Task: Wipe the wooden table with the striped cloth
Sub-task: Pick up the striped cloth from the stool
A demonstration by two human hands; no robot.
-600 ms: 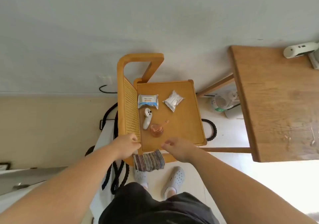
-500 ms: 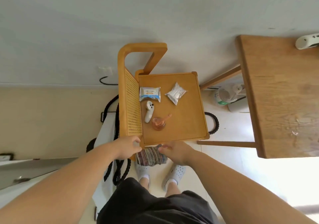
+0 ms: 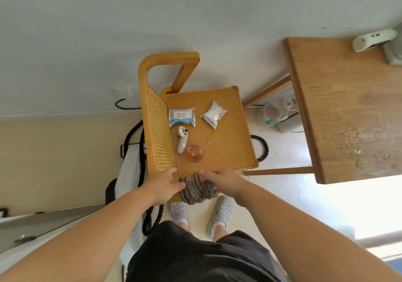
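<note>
Within 0.5 s the 2 hands close in on the cloth [image 3: 195, 189] at the near edge of the table [image 3: 224, 147]: the right hand [image 3: 224, 180] now curls over it and grips it, the left hand [image 3: 162, 187], loosely open, touches its side with the thumb, so wiping can probably begin.

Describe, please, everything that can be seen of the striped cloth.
The striped cloth looks like soft woven fabric with thin stripes in muted pink, grey, green and dark tones. It is bunched into a thick bundle, not spread flat. It lies at the near edge of the small wooden table, and its lower part hangs past the wood. The left hand touches its left side with the thumb; the right hand covers its right part. Whether either hand grips it cannot be told.
</note>
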